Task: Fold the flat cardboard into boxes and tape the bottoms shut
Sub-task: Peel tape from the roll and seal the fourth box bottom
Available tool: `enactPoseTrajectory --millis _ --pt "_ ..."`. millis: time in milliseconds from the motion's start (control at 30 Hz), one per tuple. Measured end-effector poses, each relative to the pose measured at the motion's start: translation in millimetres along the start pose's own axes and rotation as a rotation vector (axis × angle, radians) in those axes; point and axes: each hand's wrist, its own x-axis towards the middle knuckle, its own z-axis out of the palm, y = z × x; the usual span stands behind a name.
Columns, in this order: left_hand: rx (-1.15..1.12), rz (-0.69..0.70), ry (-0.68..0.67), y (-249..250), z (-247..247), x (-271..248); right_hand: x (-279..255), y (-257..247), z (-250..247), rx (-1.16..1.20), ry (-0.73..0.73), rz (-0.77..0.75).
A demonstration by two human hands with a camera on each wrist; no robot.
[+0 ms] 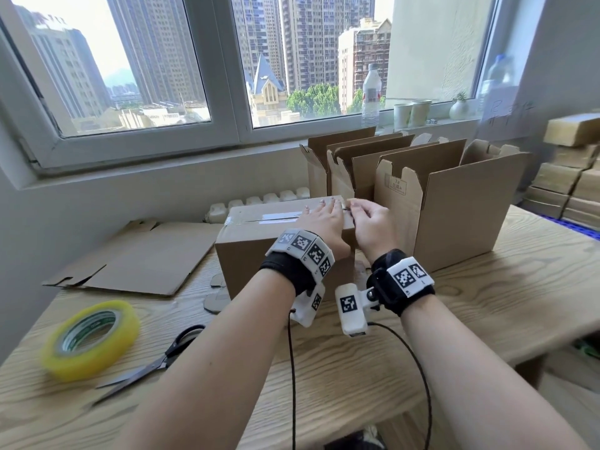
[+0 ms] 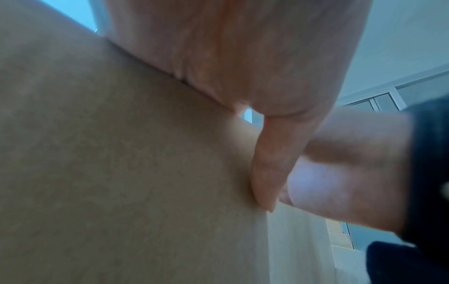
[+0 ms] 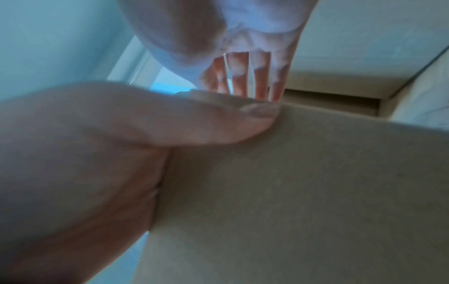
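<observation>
A closed cardboard box (image 1: 259,251) stands on the wooden table (image 1: 487,303), with a strip of clear tape (image 1: 276,217) along its top seam. My left hand (image 1: 319,219) lies flat on the right end of the top. Its thumb (image 2: 272,173) points down the box's side (image 2: 121,173). My right hand (image 1: 370,219) is at the box's upper right edge. Its fingers (image 3: 261,76) reach to that edge of the box (image 3: 291,192) and touch it, where the tape ends. Whether they hold the tape's end is hidden.
A yellow tape roll (image 1: 91,339) and black scissors (image 1: 156,362) lie at the front left. A flat cardboard sheet (image 1: 146,258) lies behind them. Several open boxes (image 1: 454,203) stand right of my hands. Stacked cardboard (image 1: 571,177) is far right, and a bottle (image 1: 371,92) is on the sill.
</observation>
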Motion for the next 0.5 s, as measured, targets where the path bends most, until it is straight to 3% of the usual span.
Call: enactPoseTrajectory --millis 200,333,500 --pt "-0.075 0.011 0.016 0.0 -6.0 -6.0 -21.1 -12.9 7.7 -0.121 -0.027 -0.076" --pt "-0.259 -0.018 0.172 -9.8 -8.6 -16.1 -14.8 -9.8 8.8 -0.229 -0.071 -0.023" --pt "-0.158 -0.152 0.084 -49.5 -10.8 -42.5 -15.4 -12.0 5.6 -0.302 -0.086 -0.062"
